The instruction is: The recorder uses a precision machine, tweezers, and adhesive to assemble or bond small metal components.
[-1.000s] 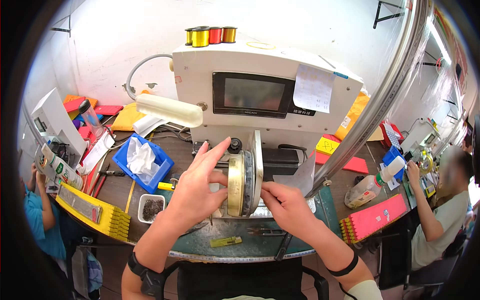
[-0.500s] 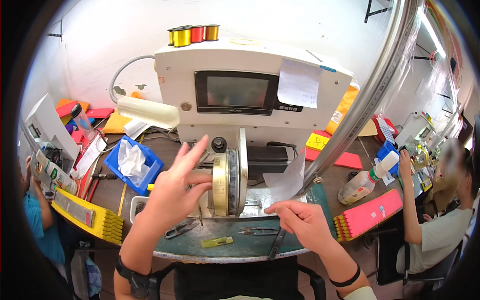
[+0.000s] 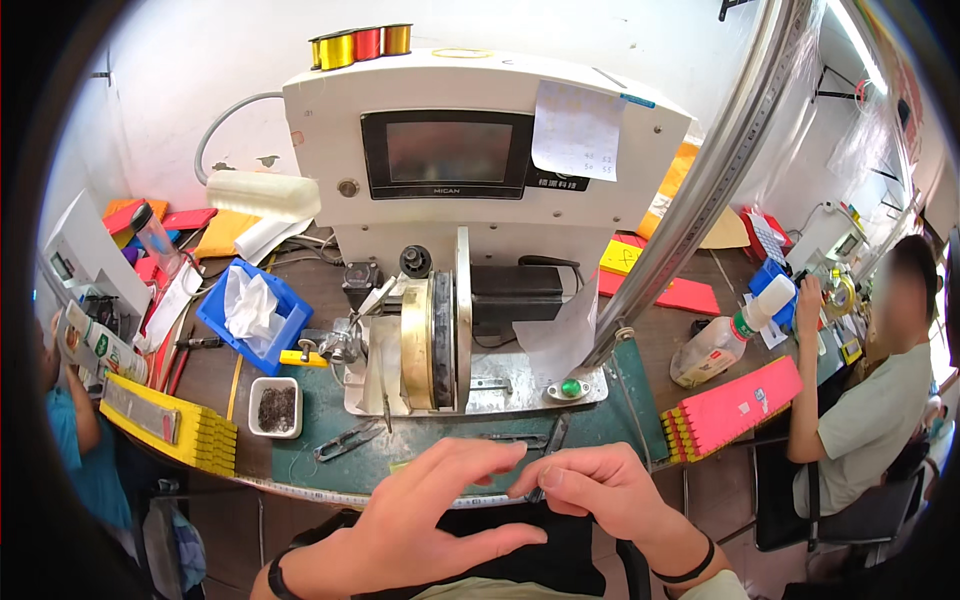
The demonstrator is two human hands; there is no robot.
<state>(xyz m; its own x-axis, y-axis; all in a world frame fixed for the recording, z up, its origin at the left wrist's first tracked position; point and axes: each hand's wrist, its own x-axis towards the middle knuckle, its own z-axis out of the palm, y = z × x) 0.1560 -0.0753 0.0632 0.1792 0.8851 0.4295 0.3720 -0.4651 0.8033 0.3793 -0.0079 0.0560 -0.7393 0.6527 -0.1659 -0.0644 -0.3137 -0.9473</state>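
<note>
My left hand hovers over the front edge of the green mat, fingers spread, holding nothing. My right hand is beside it, thumb and forefinger pinched together near the left fingertips; I see nothing clearly between them. A slim dark tool lies on the mat just beyond the right fingers. Behind the mat stands a white winding machine with a dark screen. Its upright disc with a brass-coloured ring is well clear of both hands.
Small snips and a white dish of dark bits lie left on the mat. A blue bin with tissue, a yellow rack, a pink rack and a bottle surround it. A slanted metal pole crosses right. A seated person works at right.
Both hands have left the disc and drawn back toward me to the front edge of the mat. The right fingers have come together in a pinch.
</note>
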